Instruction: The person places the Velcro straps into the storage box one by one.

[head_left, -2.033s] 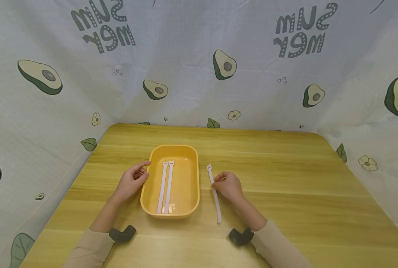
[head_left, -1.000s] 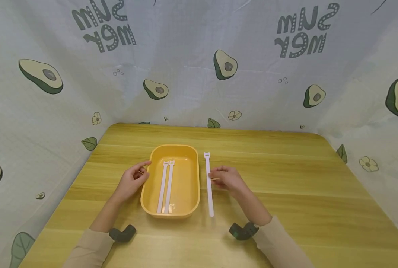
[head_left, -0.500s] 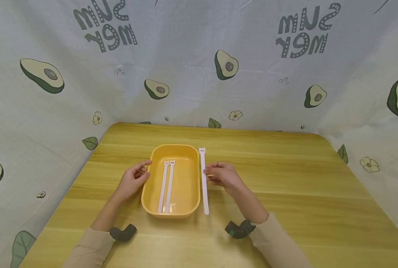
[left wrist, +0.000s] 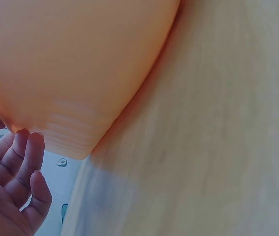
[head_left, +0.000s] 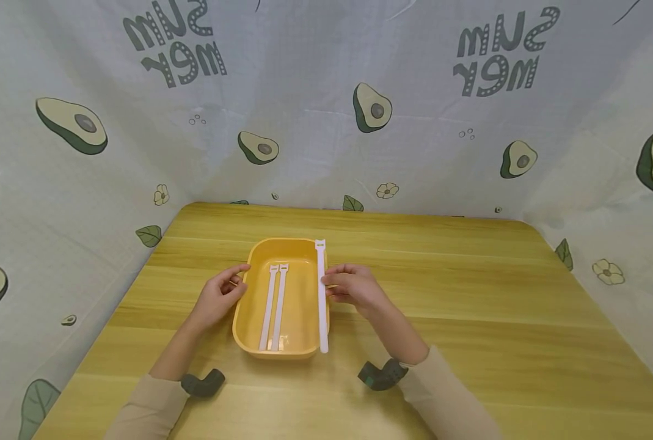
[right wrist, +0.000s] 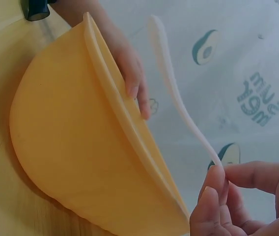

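A yellow plastic tray (head_left: 304,318) stands on the table, with two white hook-and-loop cable ties (head_left: 280,305) lying side by side inside it. My left hand (head_left: 218,296) holds the tray's left rim; the right wrist view shows fingertips of the left hand (right wrist: 132,73) over that rim. My right hand (head_left: 356,287) pinches a third white cable tie (head_left: 322,299) near its middle, its slotted head away from me. This cable tie is raised over the tray's right rim. In the right wrist view its free end (right wrist: 166,64) curves upward, clear of the tray wall.
The wooden table (head_left: 469,305) reaches well to the right of the tray. A white curtain (head_left: 315,122) printed with avocados closes off the back and sides. Dark devices (head_left: 202,384) sit at both wrists.
My right hand has lifted the third cable tie off the table, straightened it and carried it left to above the tray's right rim. The left hand and tray have stayed in place.
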The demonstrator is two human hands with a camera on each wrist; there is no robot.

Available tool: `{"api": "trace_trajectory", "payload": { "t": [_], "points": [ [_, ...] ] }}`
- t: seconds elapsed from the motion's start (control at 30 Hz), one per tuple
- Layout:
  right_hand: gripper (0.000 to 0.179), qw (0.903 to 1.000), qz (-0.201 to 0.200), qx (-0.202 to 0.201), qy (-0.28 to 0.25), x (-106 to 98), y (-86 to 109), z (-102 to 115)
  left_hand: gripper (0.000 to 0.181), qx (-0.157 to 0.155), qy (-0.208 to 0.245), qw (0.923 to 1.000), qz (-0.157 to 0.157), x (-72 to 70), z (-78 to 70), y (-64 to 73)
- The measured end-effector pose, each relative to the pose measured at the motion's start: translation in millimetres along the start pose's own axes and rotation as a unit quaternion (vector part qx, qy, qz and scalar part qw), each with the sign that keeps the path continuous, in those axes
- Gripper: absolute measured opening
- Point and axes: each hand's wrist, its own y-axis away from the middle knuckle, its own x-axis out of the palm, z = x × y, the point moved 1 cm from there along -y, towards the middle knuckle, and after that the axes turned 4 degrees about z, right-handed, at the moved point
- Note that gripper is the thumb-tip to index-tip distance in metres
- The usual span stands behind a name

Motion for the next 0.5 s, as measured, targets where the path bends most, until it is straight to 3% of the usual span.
{"api": "trace_trajectory", "payload": {
  "t": [0.5],
  "points": [
    [0.010, 0.9997, 0.008, 0.006, -0.022, 27, -8.8, 0, 0.038, 0.011, -0.005, 0.9999, -0.003, 1.0, 2.1, 0.0]
  ]
}}
